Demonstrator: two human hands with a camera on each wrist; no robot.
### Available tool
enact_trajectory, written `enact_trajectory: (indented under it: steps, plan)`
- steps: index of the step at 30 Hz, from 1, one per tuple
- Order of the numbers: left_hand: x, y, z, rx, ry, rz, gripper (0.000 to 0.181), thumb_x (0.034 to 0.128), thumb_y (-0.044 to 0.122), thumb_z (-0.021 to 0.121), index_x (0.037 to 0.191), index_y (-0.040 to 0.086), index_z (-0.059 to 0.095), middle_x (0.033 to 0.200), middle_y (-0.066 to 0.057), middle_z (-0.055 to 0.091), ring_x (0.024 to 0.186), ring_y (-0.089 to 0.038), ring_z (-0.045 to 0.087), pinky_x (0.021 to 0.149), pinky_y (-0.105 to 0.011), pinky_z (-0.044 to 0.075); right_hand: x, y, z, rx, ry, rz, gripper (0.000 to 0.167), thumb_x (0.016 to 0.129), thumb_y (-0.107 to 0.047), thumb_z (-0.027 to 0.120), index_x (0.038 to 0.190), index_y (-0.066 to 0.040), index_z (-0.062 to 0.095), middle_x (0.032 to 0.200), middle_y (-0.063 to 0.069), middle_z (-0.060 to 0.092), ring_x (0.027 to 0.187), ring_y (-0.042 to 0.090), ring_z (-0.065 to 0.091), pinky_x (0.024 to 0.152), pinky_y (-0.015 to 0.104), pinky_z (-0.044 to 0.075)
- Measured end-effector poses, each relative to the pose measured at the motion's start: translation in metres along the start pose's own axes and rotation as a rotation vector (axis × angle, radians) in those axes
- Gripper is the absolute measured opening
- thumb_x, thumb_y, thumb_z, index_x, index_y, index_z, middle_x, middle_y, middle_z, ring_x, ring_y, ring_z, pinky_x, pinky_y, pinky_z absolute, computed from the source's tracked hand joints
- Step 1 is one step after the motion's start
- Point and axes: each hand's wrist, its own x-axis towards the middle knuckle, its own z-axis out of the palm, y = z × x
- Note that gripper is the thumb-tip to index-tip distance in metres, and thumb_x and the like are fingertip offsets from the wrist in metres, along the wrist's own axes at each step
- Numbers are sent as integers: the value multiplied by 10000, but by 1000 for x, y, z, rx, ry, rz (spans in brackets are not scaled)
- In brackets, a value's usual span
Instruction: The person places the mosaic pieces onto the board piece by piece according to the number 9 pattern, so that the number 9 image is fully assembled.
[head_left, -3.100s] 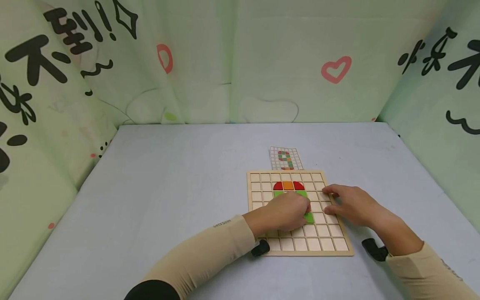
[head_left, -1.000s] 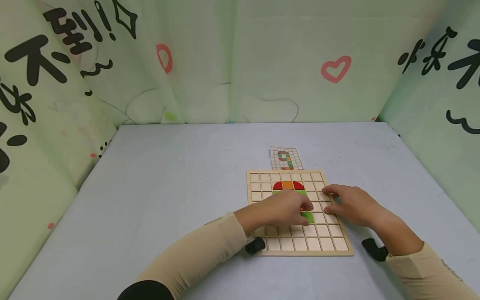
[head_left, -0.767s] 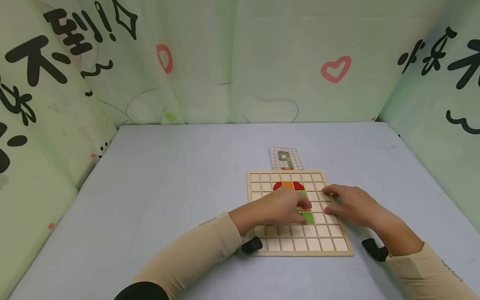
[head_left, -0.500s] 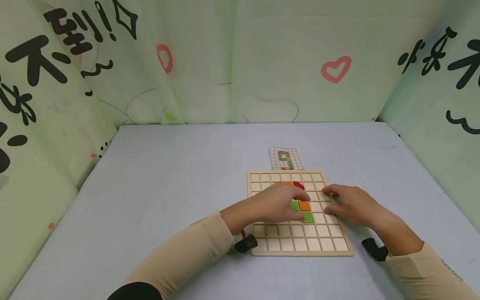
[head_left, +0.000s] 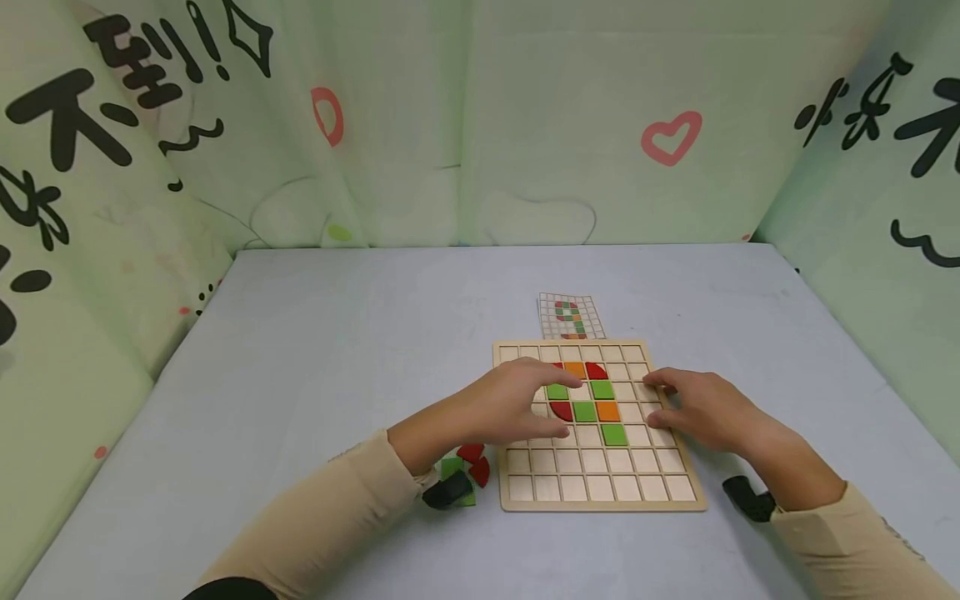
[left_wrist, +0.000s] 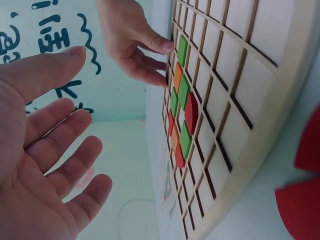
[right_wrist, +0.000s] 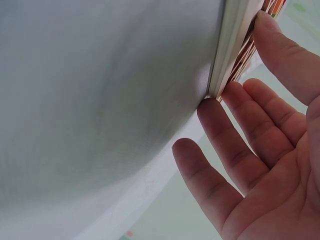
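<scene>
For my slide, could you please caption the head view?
Left hand above a partly tiled grid board, right hand touching its edge.

Pale green cloth back wall (head_left: pixel 555 67), softly creased, bearing a pink-red heart outline (head_left: pixel 671 158), a leaf-shaped green spot (head_left: pixel 340 232) and a thin grey curl (head_left: pixel 596 218). Matching left wall (head_left: pixel 90 350) and right wall (head_left: pixel 862 208), both with bold black characters (head_left: pixel 52 93). Whitish tabletop (head_left: pixel 337 333) between them; light soft, diffuse.
</scene>
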Motion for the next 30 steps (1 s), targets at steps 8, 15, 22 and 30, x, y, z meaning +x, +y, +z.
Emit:
enact_trajectory:
  steps: [8,15,22,30]
  plan:
    - [-20,-13,-7,-51,59,32,575,881,253,793,1405,147,583,1447,-8,536,1361,-160,440,1103,-354,355,-1,-1,-1,-5,3,6,577,860,-276,791,1301,32,580,1186,245,626,1095,435,564,912,583,445]
    - [-39,-22,-8,-95,89,40,602,855,210,820,1401,117,582,1449,-27,535,1377,-204,428,1118,-415,335,-1,-2,-1,4,-5,13,587,862,-283,790,1308,35,575,1200,255,617,1108,444,554,919,589,439]
    - [-52,-34,-4,-104,124,-9,544,846,169,823,1349,127,618,1379,9,583,1326,-194,477,1086,-392,380,-1,-3,-1,4,3,12,573,866,-276,785,1305,30,580,1204,251,619,1115,442,555,925,587,438]
    - [-65,-48,-1,-113,135,-61,480,861,125,784,1318,125,637,1348,-1,596,1291,-204,503,1059,-402,412,-1,-2,0,1,-1,17,576,865,-278,787,1303,32,579,1200,260,618,1109,446,557,920,590,439]
